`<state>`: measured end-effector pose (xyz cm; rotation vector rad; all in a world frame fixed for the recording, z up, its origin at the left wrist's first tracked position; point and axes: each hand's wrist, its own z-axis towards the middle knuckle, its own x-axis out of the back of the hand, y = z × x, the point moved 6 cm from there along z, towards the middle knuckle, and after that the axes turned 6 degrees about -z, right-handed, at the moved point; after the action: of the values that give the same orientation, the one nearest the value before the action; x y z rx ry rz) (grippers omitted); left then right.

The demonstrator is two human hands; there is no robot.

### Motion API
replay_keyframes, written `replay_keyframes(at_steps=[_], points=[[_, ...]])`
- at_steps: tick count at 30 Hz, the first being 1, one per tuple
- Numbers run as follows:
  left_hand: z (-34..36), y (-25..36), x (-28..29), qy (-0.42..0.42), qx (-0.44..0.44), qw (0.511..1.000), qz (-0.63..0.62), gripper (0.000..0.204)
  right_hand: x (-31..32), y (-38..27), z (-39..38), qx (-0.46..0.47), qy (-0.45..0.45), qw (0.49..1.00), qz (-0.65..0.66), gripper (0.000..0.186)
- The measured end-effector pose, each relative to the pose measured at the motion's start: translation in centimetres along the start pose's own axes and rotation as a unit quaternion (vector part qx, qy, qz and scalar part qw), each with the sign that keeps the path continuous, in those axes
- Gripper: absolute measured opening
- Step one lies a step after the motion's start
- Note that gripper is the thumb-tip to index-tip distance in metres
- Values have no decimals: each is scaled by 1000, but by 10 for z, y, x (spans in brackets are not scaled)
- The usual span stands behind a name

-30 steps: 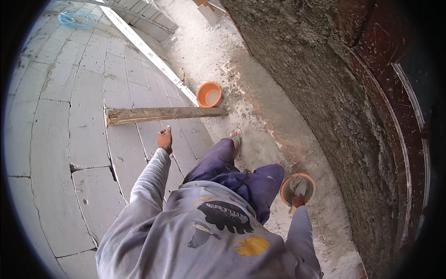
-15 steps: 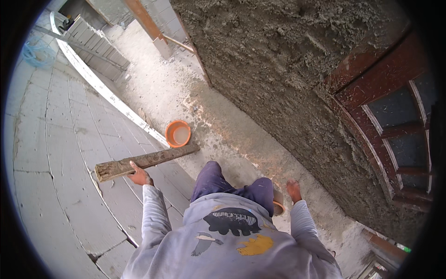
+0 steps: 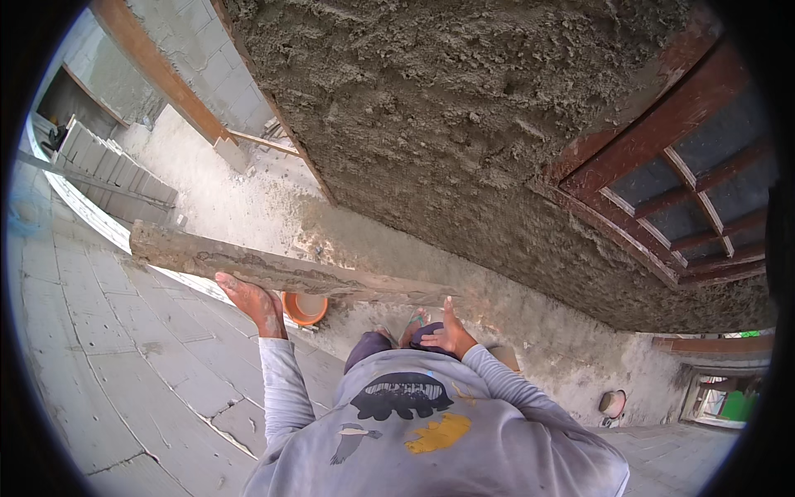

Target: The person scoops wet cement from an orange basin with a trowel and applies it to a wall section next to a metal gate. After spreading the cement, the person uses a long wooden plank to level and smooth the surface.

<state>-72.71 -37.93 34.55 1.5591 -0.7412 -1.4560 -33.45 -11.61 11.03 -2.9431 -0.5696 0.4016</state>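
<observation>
A long, mortar-stained wooden board (image 3: 273, 271) is raised crosswise in front of me, its left end higher than its right. My left hand (image 3: 252, 302) holds it near the left end, the palm at the lower edge and part of the fingers hidden. Close below the board's right end is my right hand (image 3: 451, 333), thumb up and fingers apart. Whether its thumb touches the wood I cannot tell. Rough wet-looking mortar covers the wall (image 3: 431, 149) beyond the board.
An orange bucket (image 3: 305, 308) stands below the board, partly hidden by it. Grey blockwork (image 3: 149, 356) runs along my left. A red-brown window frame (image 3: 646, 124) is set in the wall at right. Another small bucket (image 3: 612, 403) sits on the floor at the right. A wooden post (image 3: 166, 66) stands far left.
The board has come up from low on my left and swung across in front of the wall. My right hand has moved left and forward to its right end.
</observation>
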Motion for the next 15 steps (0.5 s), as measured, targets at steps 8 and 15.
replay_keyframes(at_steps=[8, 15], points=[[17, -98, -23, 89, 174, 977, -82, 102, 23, -111, -45, 282, 0, 925, 255, 112], [73, -234, -76, 7, 371, 929, -18, 107, 6, -198, -99, 456, 126, 850, 231, 100]])
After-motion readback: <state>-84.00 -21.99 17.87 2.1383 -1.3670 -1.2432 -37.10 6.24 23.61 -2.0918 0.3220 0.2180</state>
